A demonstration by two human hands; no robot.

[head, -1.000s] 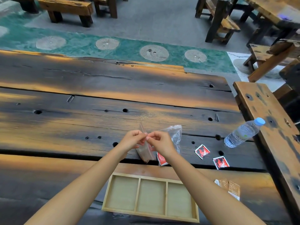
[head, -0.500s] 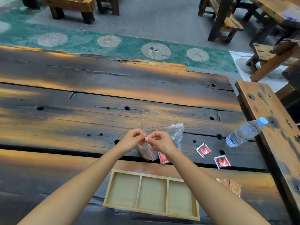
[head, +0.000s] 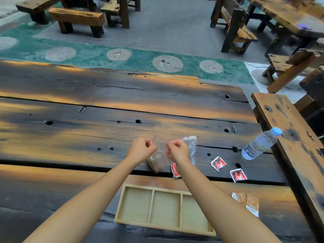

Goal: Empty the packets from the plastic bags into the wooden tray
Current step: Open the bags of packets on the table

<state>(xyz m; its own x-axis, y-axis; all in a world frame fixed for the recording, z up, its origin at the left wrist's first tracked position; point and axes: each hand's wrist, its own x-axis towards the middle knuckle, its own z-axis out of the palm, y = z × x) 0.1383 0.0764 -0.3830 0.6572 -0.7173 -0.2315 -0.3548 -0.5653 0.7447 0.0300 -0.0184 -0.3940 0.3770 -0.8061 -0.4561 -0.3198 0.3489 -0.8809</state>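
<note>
My left hand [head: 142,149] and my right hand [head: 178,149] each pinch one side of the mouth of a clear plastic bag [head: 159,155] holding brown packets, held above the table. The bag's mouth is pulled apart between them. A second clear bag [head: 192,146] with a red packet [head: 175,170] lies behind my right wrist. The wooden tray [head: 164,208] with three compartments sits below my arms and holds nothing. Two red packets [head: 218,163] [head: 238,175] lie loose to the right.
Brown packets [head: 247,201] lie near the table's right edge. A water bottle [head: 259,144] lies tilted against a wooden bench [head: 294,137] on the right. Further benches and tables stand beyond the dark plank table [head: 105,111].
My hands have moved apart, spreading the bag's mouth wider. The camera view shifted slightly downward.
</note>
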